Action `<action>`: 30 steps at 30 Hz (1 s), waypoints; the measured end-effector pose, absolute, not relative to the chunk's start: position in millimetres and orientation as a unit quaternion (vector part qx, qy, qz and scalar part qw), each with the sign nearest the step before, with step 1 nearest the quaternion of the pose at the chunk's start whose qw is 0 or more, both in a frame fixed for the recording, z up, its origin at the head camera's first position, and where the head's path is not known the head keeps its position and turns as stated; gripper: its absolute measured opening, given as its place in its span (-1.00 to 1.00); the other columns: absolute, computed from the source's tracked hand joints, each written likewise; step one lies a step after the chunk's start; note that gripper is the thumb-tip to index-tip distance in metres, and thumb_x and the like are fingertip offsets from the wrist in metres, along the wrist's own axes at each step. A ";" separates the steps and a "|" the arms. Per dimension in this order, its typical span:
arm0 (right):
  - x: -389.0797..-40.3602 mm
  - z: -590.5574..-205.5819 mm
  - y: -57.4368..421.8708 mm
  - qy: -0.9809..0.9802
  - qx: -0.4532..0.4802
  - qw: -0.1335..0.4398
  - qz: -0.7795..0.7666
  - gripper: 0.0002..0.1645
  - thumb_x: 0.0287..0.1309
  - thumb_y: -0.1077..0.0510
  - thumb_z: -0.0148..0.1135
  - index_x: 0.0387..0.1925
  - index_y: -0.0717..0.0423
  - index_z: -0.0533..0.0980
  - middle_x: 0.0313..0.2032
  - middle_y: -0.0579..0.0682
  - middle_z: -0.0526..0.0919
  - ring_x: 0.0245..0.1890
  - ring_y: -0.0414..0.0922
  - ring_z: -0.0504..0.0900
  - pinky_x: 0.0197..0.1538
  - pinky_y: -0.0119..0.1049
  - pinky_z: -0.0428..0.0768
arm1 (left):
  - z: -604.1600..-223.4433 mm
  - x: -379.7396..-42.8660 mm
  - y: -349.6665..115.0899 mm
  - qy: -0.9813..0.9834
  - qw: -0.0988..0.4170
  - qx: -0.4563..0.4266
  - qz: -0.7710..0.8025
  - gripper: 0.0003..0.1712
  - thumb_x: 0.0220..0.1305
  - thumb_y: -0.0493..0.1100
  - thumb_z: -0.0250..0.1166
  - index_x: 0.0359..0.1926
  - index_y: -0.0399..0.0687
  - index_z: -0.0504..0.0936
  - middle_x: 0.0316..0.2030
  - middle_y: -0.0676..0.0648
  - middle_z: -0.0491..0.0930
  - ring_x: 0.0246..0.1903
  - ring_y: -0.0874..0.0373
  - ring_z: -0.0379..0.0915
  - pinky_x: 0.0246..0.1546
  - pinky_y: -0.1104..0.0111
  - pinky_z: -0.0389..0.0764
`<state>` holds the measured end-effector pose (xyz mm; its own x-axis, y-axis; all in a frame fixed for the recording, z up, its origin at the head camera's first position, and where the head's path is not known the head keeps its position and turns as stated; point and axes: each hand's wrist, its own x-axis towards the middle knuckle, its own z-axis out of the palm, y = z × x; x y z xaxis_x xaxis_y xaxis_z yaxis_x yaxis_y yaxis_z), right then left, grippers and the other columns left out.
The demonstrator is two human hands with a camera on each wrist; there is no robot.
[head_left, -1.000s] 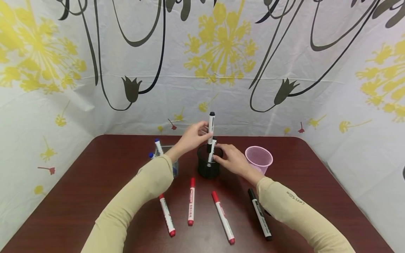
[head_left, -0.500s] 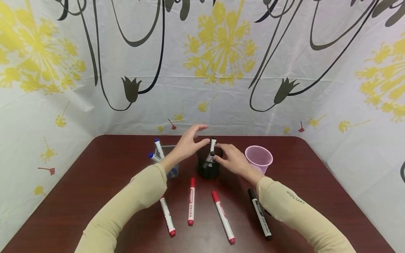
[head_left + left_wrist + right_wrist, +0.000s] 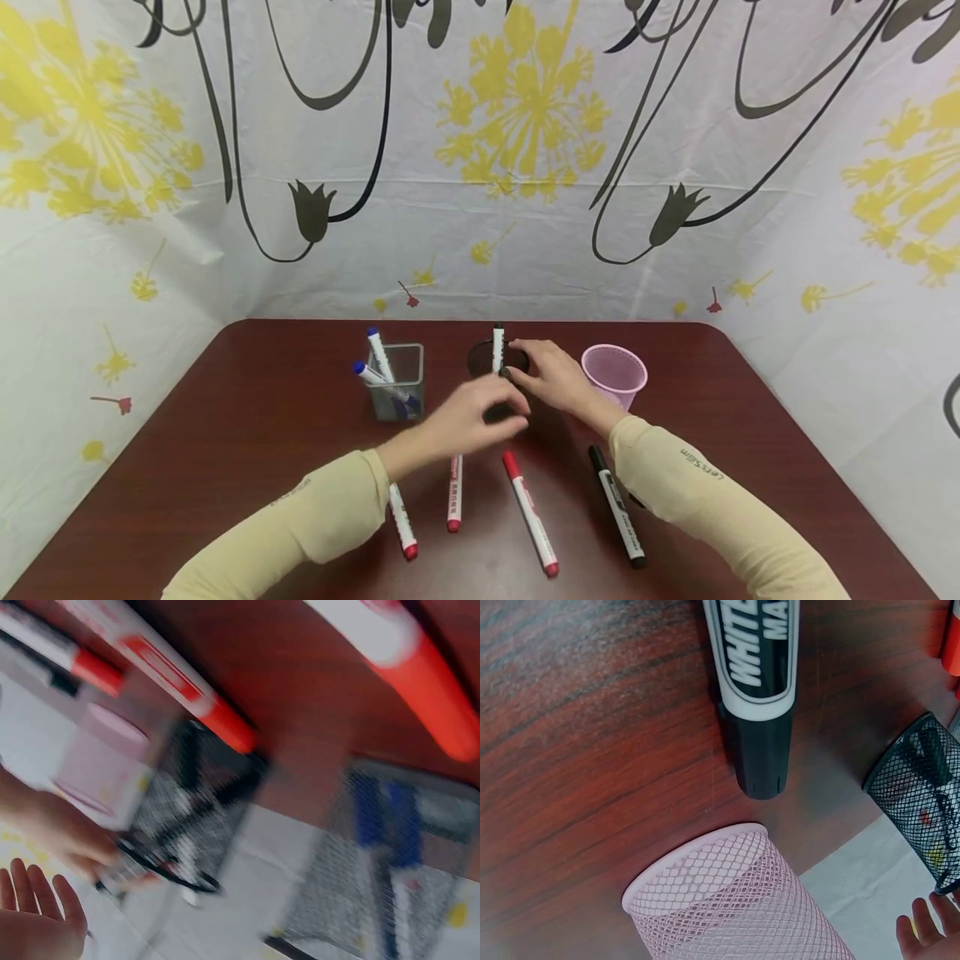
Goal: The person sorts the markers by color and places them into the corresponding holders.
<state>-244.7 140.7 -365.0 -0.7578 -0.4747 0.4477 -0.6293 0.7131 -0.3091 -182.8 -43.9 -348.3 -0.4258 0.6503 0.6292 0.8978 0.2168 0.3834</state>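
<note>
My left hand (image 3: pixel 476 417) hovers in front of the black mesh pen holder (image 3: pixel 498 412), fingers loosely bent around nothing. It hides most of the holder in the head view. My right hand (image 3: pixel 558 379) holds the holder by its right side, thumb and fingers at the rim. A white marker with a black end (image 3: pixel 498 348) stands up out of it; the tip of another dark-ended marker shows near my right thumb. Below lie two red-and-white markers (image 3: pixel 454 500) (image 3: pixel 402 525), partly covered by my left arm, and a third red-capped marker (image 3: pixel 531 517).
A grey mesh holder (image 3: pixel 396 408) with two blue-capped markers (image 3: pixel 381 354) stands at the left. The pink mesh cup (image 3: pixel 615 375) is right of my right hand. A black-capped whiteboard marker (image 3: pixel 618 512) lies beside my right sleeve. Patterned cloth (image 3: pixel 525 250) hangs behind the table.
My left hand let go of a black-capped marker, which dropped into the black holder, then moved down and towards me. My right hand stayed at the rim.
</note>
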 end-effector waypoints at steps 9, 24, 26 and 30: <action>-246.1 -363.9 141.4 -0.914 0.305 0.164 0.210 -0.49 0.02 -0.01 0.21 -0.01 0.16 0.44 -0.06 0.07 0.50 -0.05 0.01 0.41 -0.09 -0.10 0.38 | -364.7 -150.3 -10.7 -0.753 0.116 -0.616 -0.200 -0.82 0.14 -0.07 0.17 -0.23 0.04 0.59 -0.33 0.17 0.51 -0.29 0.36 0.32 -0.20 0.64 0.26; -246.2 -360.2 140.8 -0.917 0.313 0.153 0.192 -0.48 0.04 -0.03 0.18 0.00 0.17 0.44 -0.04 0.08 0.50 -0.04 0.02 0.41 -0.05 -0.11 0.36 | -396.9 -118.1 24.9 -0.695 0.138 -0.703 0.060 -0.61 0.21 0.05 0.02 0.06 0.18 0.46 -0.03 0.21 0.41 -0.06 0.34 0.26 -0.12 0.54 0.26; -245.9 -360.2 140.8 -0.918 0.312 0.151 0.192 -0.49 0.04 -0.03 0.18 0.00 0.17 0.44 -0.04 0.08 0.49 -0.04 0.02 0.41 -0.06 -0.10 0.37 | -399.4 -117.9 29.8 -0.688 0.142 -0.708 0.076 -0.60 0.23 0.04 0.00 0.09 0.19 0.43 0.03 0.21 0.38 0.00 0.34 0.23 -0.10 0.54 0.25; -245.1 -360.1 140.8 -0.919 0.310 0.148 0.192 -0.48 0.05 -0.03 0.18 0.01 0.17 0.43 -0.03 0.08 0.49 -0.03 0.02 0.41 -0.06 -0.10 0.37 | -402.8 -118.9 38.2 -0.678 0.154 -0.713 0.093 -0.59 0.25 0.01 -0.04 0.12 0.19 0.40 0.08 0.20 0.35 0.05 0.32 0.20 -0.13 0.54 0.26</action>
<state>-245.1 140.8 -360.1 -0.7631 -0.5137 0.3921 -0.6277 0.7335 -0.2607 -118.9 38.2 -402.8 0.0645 0.9951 0.0753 0.9377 -0.0347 -0.3457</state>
